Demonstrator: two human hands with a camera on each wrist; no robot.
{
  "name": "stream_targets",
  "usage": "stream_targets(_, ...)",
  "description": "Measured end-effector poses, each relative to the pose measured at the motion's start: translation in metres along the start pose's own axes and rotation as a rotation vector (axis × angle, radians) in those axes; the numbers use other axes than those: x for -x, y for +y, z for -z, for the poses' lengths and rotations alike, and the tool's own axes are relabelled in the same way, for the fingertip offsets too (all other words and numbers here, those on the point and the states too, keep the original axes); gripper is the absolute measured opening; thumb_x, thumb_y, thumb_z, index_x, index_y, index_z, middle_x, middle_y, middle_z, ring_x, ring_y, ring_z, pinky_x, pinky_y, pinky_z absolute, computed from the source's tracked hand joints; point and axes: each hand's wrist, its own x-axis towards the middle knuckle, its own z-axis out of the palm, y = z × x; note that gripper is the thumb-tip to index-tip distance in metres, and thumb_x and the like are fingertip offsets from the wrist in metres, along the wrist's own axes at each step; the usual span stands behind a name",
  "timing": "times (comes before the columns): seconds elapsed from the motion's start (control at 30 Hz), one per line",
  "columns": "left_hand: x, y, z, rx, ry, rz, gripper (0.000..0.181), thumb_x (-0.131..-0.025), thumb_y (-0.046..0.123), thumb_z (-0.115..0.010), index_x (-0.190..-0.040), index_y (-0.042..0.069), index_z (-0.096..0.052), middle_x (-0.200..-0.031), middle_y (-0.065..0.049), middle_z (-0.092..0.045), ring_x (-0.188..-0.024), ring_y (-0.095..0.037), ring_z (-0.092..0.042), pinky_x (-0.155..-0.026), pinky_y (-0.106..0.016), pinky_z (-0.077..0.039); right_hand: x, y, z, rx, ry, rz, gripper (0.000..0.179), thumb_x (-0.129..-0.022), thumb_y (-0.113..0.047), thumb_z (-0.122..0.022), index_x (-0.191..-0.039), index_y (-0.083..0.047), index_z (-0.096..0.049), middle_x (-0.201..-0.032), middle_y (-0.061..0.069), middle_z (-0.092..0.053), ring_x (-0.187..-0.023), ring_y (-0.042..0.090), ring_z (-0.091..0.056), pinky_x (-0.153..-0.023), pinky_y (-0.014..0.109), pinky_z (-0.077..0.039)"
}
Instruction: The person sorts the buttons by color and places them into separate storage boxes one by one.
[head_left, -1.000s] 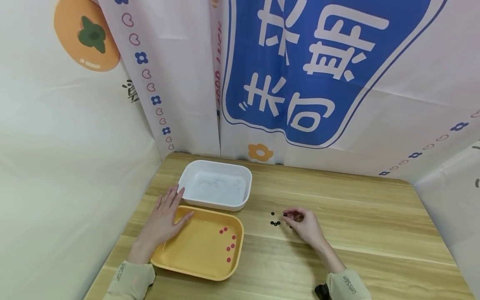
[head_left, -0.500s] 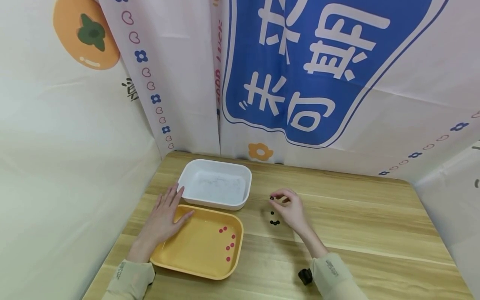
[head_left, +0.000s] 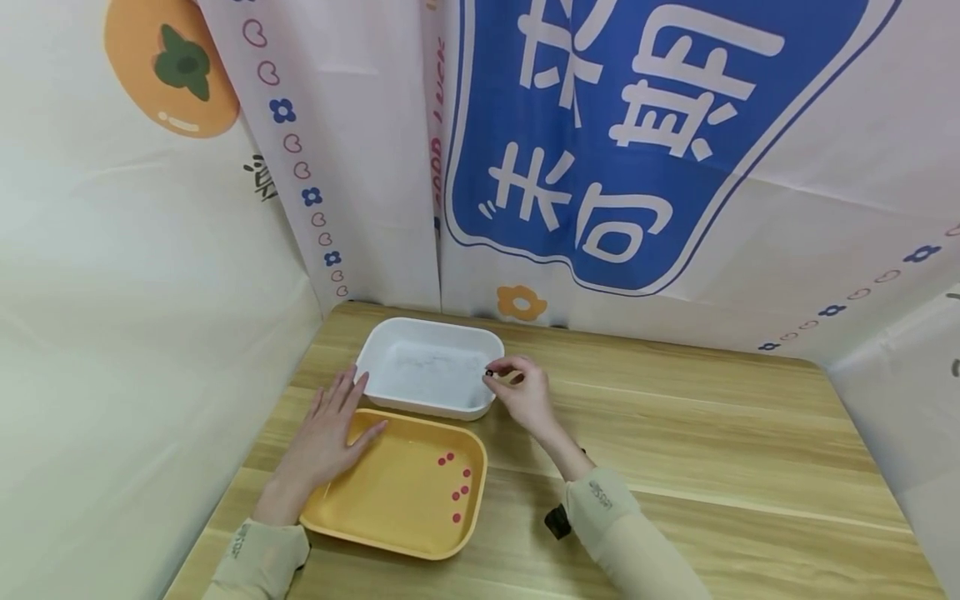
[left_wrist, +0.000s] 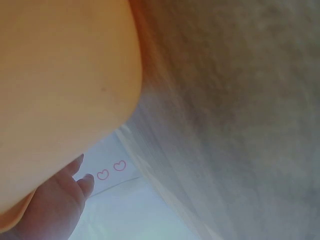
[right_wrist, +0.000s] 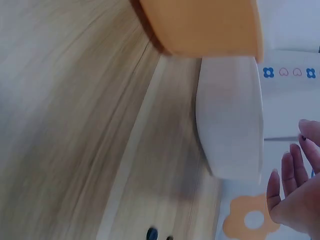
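Note:
My right hand [head_left: 527, 398] pinches a small black disc [head_left: 489, 373] between thumb and fingertips, above the right rim of the white tray [head_left: 420, 407]. The tray's floor shows faint grey marks. My left hand [head_left: 322, 446] lies with straight fingers across the left side of the yellow tray [head_left: 375, 500], its fingertips at the white tray's near left corner. Several pink discs [head_left: 456, 496] lie in the yellow tray's right part. On the table, a loose black disc [right_wrist: 152, 233] shows low in the right wrist view; my right forearm hides most of these in the head view.
The wooden table [head_left: 720, 467] stretches to the right of both trays. A white curtain [head_left: 390, 208] with a blue printed panel hangs behind the table's back edge. The yellow tray stands close in front of the white one.
My right hand has picked up a black disc from the table and carried it left and away from me to the white tray. My left hand has stayed in place.

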Motion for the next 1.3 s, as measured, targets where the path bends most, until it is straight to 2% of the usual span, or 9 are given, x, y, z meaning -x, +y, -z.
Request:
stream_targets(0.2,0.000,0.000,0.000,0.002,-0.002,0.002,0.092,-0.109,0.059,-0.057,-0.176,0.008,-0.020,-0.184,-0.025,-0.013,-0.170,-0.051,-0.015,-0.139,-0.070,-0.014,-0.005,-0.007,-0.013,-0.005,0.008,0.018,0.012,-0.091,0.001,-0.084,-0.103,0.003,-0.081,-0.106,0.023,-0.078,-0.100,0.034,-0.071,-0.081,0.030,-0.055)
stream_targets(0.4,0.000,0.002,0.001,0.007,0.004,-0.002,0.092,-0.109,0.058,-0.058,-0.176,0.007,-0.020,-0.185,-0.024,-0.013,-0.170,-0.051,-0.015,-0.139,-0.070,-0.014,-0.005,-0.007,-0.016,0.010,-0.002,0.042,0.015,-0.091,0.002,-0.084,-0.106,0.003,-0.081,-0.108,0.022,-0.078,-0.101,0.036,-0.071,-0.083,0.034,-0.056)
stream_targets(0.5,0.000,0.003,0.001,0.005,0.007,-0.006,0.092,-0.109,0.058,-0.058,-0.176,0.006,-0.021,-0.184,-0.025,-0.013,-0.170,-0.051,-0.015,-0.139,-0.070,-0.014,-0.003,-0.004,-0.014,0.018,-0.010,0.056,0.015,-0.092,0.003,-0.083,-0.107,0.005,-0.081,-0.108,0.023,-0.077,-0.100,0.035,-0.070,-0.082,0.030,-0.055)
stream_targets(0.73,0.000,0.003,0.000,0.011,-0.003,-0.004,0.093,-0.110,0.058,-0.058,-0.176,0.007,-0.019,-0.185,-0.023,-0.009,-0.170,-0.051,-0.014,-0.139,-0.070,-0.012,0.003,0.008,0.005,0.019,0.034,0.049,0.013,-0.091,0.003,-0.083,-0.104,0.004,-0.082,-0.102,0.022,-0.079,-0.091,0.024,-0.070,-0.074,0.020,-0.051)
stream_targets(0.9,0.000,0.003,0.001,0.017,0.024,-0.019,0.092,-0.109,0.057,-0.059,-0.175,0.006,-0.022,-0.184,-0.025,-0.013,-0.169,-0.053,-0.018,-0.137,-0.072,-0.015,0.004,0.018,0.024,0.016,0.052,0.018,0.015,-0.091,0.004,-0.082,-0.106,0.005,-0.081,-0.102,0.024,-0.079,-0.089,0.019,-0.069,-0.071,0.016,-0.050)
stream_targets(1.13,0.000,0.002,0.001,0.020,0.020,-0.016,0.092,-0.109,0.058,-0.059,-0.176,0.007,-0.021,-0.184,-0.025,-0.014,-0.169,-0.052,-0.016,-0.137,-0.072,-0.015,0.008,0.032,0.045,0.048,0.029,-0.061,0.019,-0.095,0.002,-0.081,-0.113,0.006,-0.079,-0.105,0.023,-0.078,-0.090,0.010,-0.065,-0.073,0.014,-0.050)
stream_targets(1.3,0.001,0.000,0.000,0.027,0.000,-0.005,0.092,-0.110,0.058,-0.058,-0.176,0.008,-0.019,-0.185,-0.023,-0.012,-0.171,-0.049,-0.012,-0.138,-0.072,-0.012,0.013,0.042,0.057,0.091,-0.025,-0.085,0.022,-0.096,0.002,-0.080,-0.117,0.008,-0.077,-0.104,0.022,-0.075,-0.093,0.015,-0.065,-0.075,0.015,-0.053)
